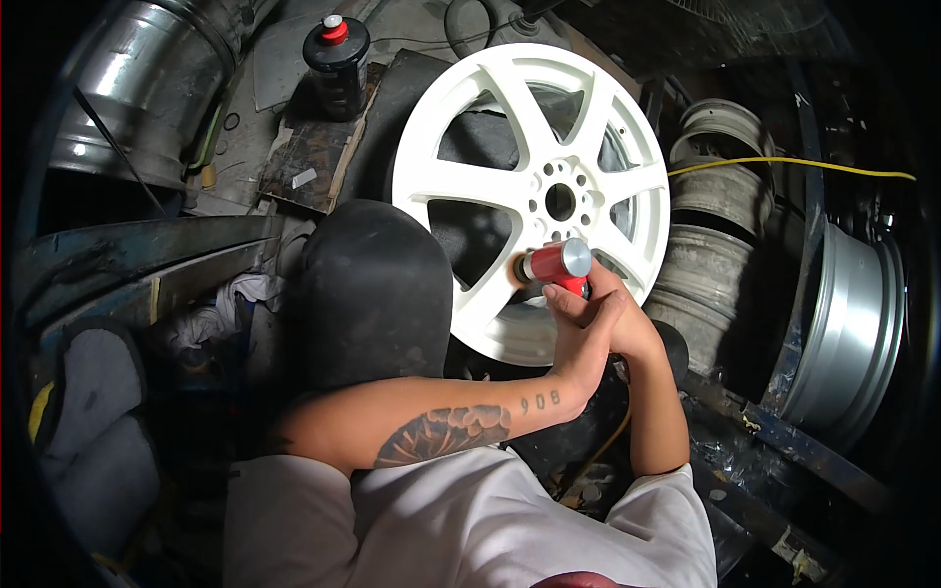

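Hands (588,343) pressed together are clamped on a red tool (549,263), its pad (516,271) against a lower spoke (482,302) of the white wheel (470,183), which sits beside a black-clad knee (377,289), with a black bottle (336,78) to its left.

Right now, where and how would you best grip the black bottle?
Probably around the black bottle's cylindrical body, below the red-and-white cap, from the near left: it stands upright, with the white spoked wheel to its right.
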The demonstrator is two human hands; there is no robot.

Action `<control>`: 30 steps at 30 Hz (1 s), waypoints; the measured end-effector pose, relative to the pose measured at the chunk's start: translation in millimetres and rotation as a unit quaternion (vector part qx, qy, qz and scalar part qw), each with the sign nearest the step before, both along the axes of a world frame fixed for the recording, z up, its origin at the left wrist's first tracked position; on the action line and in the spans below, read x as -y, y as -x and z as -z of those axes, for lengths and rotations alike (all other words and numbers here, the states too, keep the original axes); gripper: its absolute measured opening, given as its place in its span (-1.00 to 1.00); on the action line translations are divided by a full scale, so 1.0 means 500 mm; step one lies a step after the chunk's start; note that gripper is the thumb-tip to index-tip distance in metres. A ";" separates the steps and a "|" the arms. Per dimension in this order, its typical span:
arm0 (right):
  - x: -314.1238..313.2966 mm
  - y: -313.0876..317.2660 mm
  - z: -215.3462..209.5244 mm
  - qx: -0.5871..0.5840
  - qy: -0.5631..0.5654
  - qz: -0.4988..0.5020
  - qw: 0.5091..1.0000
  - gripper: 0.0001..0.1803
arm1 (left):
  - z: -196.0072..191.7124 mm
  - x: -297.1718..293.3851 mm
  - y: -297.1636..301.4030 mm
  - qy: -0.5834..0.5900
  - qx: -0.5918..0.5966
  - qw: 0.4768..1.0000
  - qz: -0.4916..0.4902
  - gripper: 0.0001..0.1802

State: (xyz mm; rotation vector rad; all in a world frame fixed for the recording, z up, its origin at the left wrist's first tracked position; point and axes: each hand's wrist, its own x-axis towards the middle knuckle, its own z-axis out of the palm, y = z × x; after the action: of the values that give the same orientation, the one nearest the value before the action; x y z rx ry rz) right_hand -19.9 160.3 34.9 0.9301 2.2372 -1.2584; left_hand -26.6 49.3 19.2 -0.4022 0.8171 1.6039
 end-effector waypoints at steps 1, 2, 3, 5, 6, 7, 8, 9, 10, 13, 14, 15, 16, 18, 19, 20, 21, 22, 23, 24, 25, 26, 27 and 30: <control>0.001 -0.003 -0.002 -0.004 -0.006 -0.002 1.000 -0.54 | 0.002 -0.001 -0.001 0.000 0.000 1.000 -0.002 0.09; 0.002 -0.006 0.000 -0.008 -0.010 -0.006 1.000 -0.54 | 0.004 -0.001 -0.002 0.004 -0.003 1.000 -0.004 0.09; 0.006 -0.007 0.005 -0.027 -0.015 -0.001 1.000 -0.52 | 0.009 0.000 -0.002 0.009 -0.005 1.000 -0.006 0.10; 0.014 -0.010 0.010 -0.065 -0.029 0.013 0.997 -0.50 | 0.010 0.002 -0.004 0.014 -0.009 1.000 -0.007 0.11; 0.015 -0.014 0.008 -0.061 -0.021 0.016 0.998 -0.50 | 0.011 -0.001 -0.005 0.013 -0.010 1.000 -0.007 0.12; 0.016 -0.019 0.006 -0.057 -0.012 0.018 0.998 -0.50 | 0.010 -0.001 -0.005 0.015 -0.011 1.000 -0.007 0.13; 0.016 -0.025 0.008 -0.055 -0.002 0.021 0.998 -0.51 | 0.014 -0.002 -0.010 0.017 -0.015 1.000 -0.007 0.13; 0.016 -0.028 0.014 -0.061 -0.008 0.027 0.998 -0.51 | 0.018 -0.004 -0.013 0.020 -0.020 1.000 -0.008 0.14; 0.017 -0.030 0.020 -0.067 -0.014 0.033 0.997 -0.52 | 0.022 -0.007 -0.015 0.024 -0.024 0.999 -0.010 0.14; 0.019 -0.033 0.032 -0.085 -0.029 0.040 0.995 -0.52 | 0.025 -0.013 -0.022 0.033 -0.036 0.999 -0.013 0.16; 0.021 -0.033 0.035 -0.094 -0.032 0.041 0.994 -0.52 | 0.027 -0.011 -0.023 0.038 -0.039 0.998 -0.013 0.17; 0.021 -0.034 0.033 -0.088 -0.024 0.041 0.995 -0.52 | 0.026 -0.010 -0.025 0.043 -0.044 0.998 -0.011 0.18; 0.021 -0.035 0.030 -0.082 -0.016 0.041 0.996 -0.52 | 0.023 -0.009 -0.029 0.047 -0.046 0.998 -0.011 0.18; 0.021 -0.036 0.029 -0.075 -0.008 0.044 0.996 -0.52 | 0.019 -0.010 -0.031 0.053 -0.052 0.997 -0.012 0.20; 0.020 -0.033 0.030 -0.075 -0.008 0.048 0.996 -0.51 | 0.022 -0.011 -0.027 0.044 -0.054 0.997 -0.017 0.21; 0.020 -0.032 0.030 -0.074 -0.010 0.052 0.996 -0.51 | 0.024 -0.012 -0.023 0.034 -0.054 0.998 -0.023 0.22; 0.021 -0.033 0.030 -0.073 -0.012 0.056 0.996 -0.51 | 0.024 -0.013 -0.019 0.025 -0.055 0.998 -0.029 0.24; 0.024 -0.033 0.030 -0.072 -0.014 0.059 0.996 -0.51 | 0.029 -0.013 -0.025 0.023 -0.055 0.998 -0.022 0.23; 0.026 -0.031 0.030 -0.073 -0.016 0.062 0.995 -0.50 | 0.038 -0.012 -0.030 0.022 -0.056 0.998 -0.015 0.22; 0.027 -0.034 0.030 -0.082 -0.009 0.053 0.995 -0.49 | 0.045 -0.012 -0.035 0.020 -0.056 0.998 -0.009 0.22; 0.026 -0.039 0.031 -0.092 -0.002 0.044 0.995 -0.49 | 0.050 -0.012 -0.042 0.020 -0.048 0.999 -0.004 0.21; 0.026 -0.046 0.033 -0.100 0.005 0.036 0.994 -0.48 | 0.040 -0.008 -0.036 0.019 -0.038 0.999 0.002 0.21; 0.025 -0.044 0.033 -0.089 0.000 0.044 0.995 -0.47 | 0.030 -0.004 -0.030 0.019 -0.027 0.999 0.009 0.21; 0.022 -0.036 0.034 -0.076 -0.006 0.060 0.995 -0.46 | -0.018 0.012 0.006 0.009 -0.021 1.000 -0.003 0.20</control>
State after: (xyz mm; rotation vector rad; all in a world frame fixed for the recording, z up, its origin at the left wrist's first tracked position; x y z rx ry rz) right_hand -1.7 149.2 17.7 1.0165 2.3384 -1.4127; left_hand -29.7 43.4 28.0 -0.3839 0.8636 1.6163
